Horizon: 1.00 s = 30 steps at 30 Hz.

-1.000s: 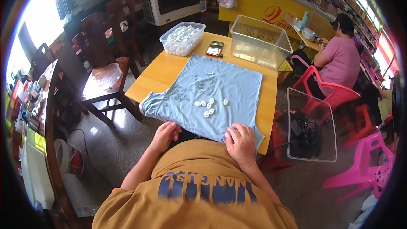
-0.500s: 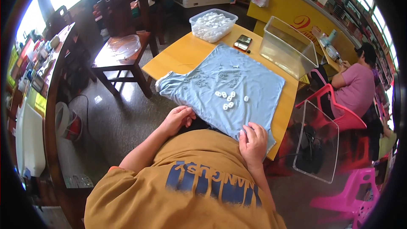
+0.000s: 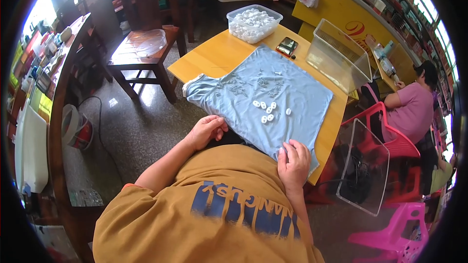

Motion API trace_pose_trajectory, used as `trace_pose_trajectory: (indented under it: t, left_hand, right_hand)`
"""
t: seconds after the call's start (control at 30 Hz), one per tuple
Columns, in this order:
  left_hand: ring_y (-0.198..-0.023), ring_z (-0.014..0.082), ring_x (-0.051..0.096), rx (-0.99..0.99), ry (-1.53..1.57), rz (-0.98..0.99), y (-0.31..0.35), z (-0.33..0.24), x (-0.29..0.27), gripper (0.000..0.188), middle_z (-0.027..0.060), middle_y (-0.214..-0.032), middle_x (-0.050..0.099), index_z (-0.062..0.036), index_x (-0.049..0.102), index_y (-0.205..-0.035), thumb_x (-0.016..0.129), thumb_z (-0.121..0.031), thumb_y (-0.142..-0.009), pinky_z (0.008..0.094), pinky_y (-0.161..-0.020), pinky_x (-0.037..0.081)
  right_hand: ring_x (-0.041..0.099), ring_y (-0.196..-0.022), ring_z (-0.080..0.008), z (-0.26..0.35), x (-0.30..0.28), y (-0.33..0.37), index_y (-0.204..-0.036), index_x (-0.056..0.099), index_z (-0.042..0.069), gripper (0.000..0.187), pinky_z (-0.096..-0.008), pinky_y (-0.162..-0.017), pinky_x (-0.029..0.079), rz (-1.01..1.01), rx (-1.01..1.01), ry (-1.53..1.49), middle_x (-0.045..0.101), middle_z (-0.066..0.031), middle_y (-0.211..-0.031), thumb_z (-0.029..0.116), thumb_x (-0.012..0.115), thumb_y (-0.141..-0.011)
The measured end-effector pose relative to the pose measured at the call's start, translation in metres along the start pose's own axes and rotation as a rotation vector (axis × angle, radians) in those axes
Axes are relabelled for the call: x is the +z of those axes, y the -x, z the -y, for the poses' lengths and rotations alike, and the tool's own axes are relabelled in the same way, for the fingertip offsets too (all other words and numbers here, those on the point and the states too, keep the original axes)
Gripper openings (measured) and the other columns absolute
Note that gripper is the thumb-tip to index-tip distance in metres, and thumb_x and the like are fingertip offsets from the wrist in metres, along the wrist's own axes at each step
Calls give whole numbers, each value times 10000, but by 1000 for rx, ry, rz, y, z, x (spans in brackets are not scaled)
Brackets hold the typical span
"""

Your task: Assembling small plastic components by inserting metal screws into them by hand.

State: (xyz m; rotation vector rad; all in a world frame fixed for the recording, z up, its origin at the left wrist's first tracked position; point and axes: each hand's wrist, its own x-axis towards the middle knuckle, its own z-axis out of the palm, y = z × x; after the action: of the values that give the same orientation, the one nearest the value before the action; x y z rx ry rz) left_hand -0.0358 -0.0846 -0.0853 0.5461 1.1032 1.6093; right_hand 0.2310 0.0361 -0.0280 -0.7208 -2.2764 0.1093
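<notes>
Two hands rest at the near edge of a light blue cotton T-shirt [image 3: 265, 100] that lies spread flat on the yellow wooden tabletop [image 3: 214, 58]. The left hand [image 3: 207, 131] is at the near left edge of the shirt with its fingers curled inward; it seems to touch or pinch the hem, but I cannot tell if it really grips the cloth. The right hand [image 3: 294, 163] lies on the near right corner of the shirt, fingers bent down on the fabric, pressing or pinching it at the table edge.

In the middle of the shirt sits a small group of white round caps [image 3: 267, 110], loose and close together. To handle the cloth well, I judge that both hands should lift the hem evenly and slowly, so the small pieces stay near the centre and do not roll off the side.

At the far end of the tabletop stands a clear rectangular plastic tub [image 3: 254, 23], filled with many of the same white pieces. On the right stands a large clear plastic bin [image 3: 338, 56], and it looks empty. Between them lies a dark mobile phone [image 3: 286, 46], just beside the shirt. A clear lid [image 3: 363, 165] leans near the red plastic chair [image 3: 390, 131].
</notes>
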Motion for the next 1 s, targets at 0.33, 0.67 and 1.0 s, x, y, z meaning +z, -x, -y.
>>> trace_pose_trajectory:
  t: [0.33,0.67,1.0]
  left_hand:
    - [-561,118,540,-2,-2,-3,-3,4,0,208,76,-798,612,-37,592,-859,534,-226,-926,235,-509,443]
    - [-555,114,539,-7,1,-24,-2,-1,1,215,74,-792,611,-39,590,-847,536,-232,-925,226,-507,440]
    - [-608,83,547,68,-367,-7,19,-10,22,218,14,-756,600,-38,613,-823,534,-216,-921,222,-552,436]
  right_hand:
    - [552,-944,-288,-1,-1,1,-921,630,43,172,-398,-849,426,-16,13,-6,593,-104,-992,129,622,-772]
    - [550,-948,-296,-2,3,0,-929,629,45,181,-402,-848,423,-11,-2,9,592,-108,-987,138,622,-774]
    - [543,-946,-290,-2,1,1,-912,627,44,183,-412,-839,417,12,-20,8,582,-102,-986,144,608,-760]
